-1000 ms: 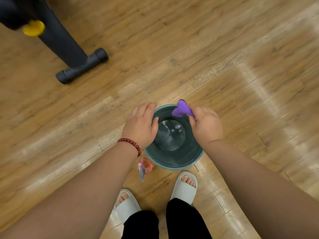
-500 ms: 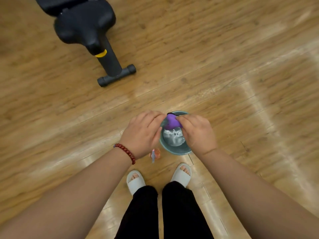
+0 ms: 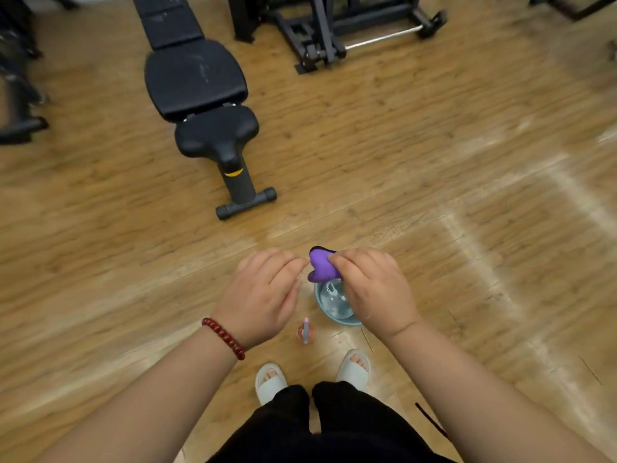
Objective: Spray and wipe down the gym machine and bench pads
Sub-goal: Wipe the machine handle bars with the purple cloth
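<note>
My right hand [image 3: 370, 289] grips a bunched purple cloth [image 3: 321, 267] above a teal bucket [image 3: 321, 307] with water in it, standing on the wooden floor. My left hand [image 3: 263, 292] hovers just left of the cloth, fingers loosely curled, holding nothing; its fingertips are close to the cloth. A small pink spray bottle [image 3: 305, 330] stands on the floor left of the bucket, in front of my feet. The black padded bench [image 3: 197, 78] lies ahead to the left, its seat pad [image 3: 217, 132] nearest me.
The bench's foot bar [image 3: 246, 203] rests on the floor between me and the bench. A black gym machine frame [image 3: 334, 31] stands at the top centre. Dark equipment [image 3: 16, 95] lines the left edge. My slippered feet [image 3: 354, 364] stand behind the bucket.
The view has risen and pulled back, so the bench and machine now show. Both hands have lifted away from the bucket, the right one keeping the cloth; the left has let go of it.
</note>
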